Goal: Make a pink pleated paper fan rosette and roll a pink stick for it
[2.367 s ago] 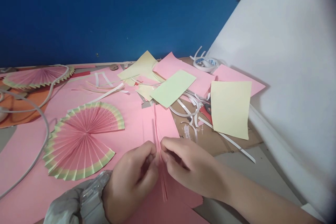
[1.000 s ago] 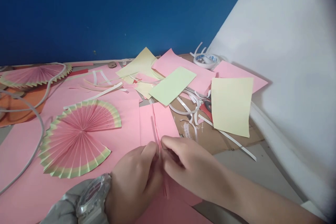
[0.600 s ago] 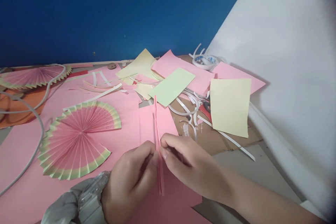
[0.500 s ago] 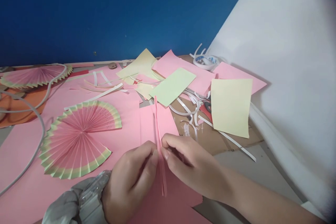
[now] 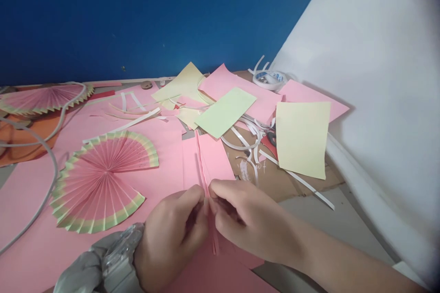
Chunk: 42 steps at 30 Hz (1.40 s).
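Observation:
A narrow pink folded paper strip stands lengthwise between my hands, its far end pointing away from me and its near end showing below my fingers. My left hand pinches it at the middle from the left side. From the right, my right hand pinches the same spot, thumb and index finger pressed together. Under the hands lies pink paper. To the left rests a pleated paper fan, pink with a yellow and green rim, spread most of the way round.
A second pleated fan and a grey cable lie at the left. Behind are a green card, a pink card, white strips and a tape roll. A yellow card sits right, near partly covered scissors.
The far end of the pink strip has tipped slightly left and down. My fingers have drawn closer together on it, both still pinching.

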Tool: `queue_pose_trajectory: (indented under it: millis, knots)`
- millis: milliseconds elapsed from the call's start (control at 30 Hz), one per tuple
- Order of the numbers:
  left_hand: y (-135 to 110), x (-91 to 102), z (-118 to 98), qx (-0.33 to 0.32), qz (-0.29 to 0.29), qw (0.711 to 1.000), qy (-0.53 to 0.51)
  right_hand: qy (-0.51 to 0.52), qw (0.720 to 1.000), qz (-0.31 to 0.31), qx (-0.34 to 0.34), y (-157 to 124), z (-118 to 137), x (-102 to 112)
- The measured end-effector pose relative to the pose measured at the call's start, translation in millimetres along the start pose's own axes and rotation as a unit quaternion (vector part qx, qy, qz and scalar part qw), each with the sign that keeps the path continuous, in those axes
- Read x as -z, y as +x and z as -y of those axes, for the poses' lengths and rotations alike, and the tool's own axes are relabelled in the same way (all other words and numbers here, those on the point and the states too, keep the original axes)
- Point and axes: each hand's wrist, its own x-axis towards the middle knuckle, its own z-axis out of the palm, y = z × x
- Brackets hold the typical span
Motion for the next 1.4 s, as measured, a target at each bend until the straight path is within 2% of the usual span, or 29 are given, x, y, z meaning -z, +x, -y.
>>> queue_pose_trajectory:
  millis: [167,533,700,800,933,1167,1400]
  knots:
    - [1.0,-2.3,0.7,-0.029,0.001,0.997,0.078,-0.058,0.998,0.021,-0.013,-0.6,-0.7,0.7]
    - [0.2,-3.4,-4.6,-0.026,0.019,0.995,0.092,-0.078,0.996,0.048,-0.015,1.1,1.9,6.6]
    - [1.2,0.8,-3.2,-0.024,0.031,0.999,0.037,-0.073,0.997,0.027,-0.012,0.8,0.1,3.0]
    - [1.3,5.0,-2.4,-0.005,0.046,0.998,-0.031,-0.039,0.999,0.005,-0.014,0.7,-0.3,1.3]
    - [1.8,6.5,-0.4,-0.002,0.035,0.995,-0.098,0.003,1.000,-0.013,0.002,1.2,-0.9,0.7]
    - [2.8,6.4,0.7,0.001,0.006,0.992,-0.123,0.061,0.998,0.005,-0.014,2.4,-3.7,-0.9]
    - [0.7,9.3,-1.8,0.002,0.023,0.989,-0.145,0.081,0.996,0.015,-0.029,2.6,-3.7,-0.1]
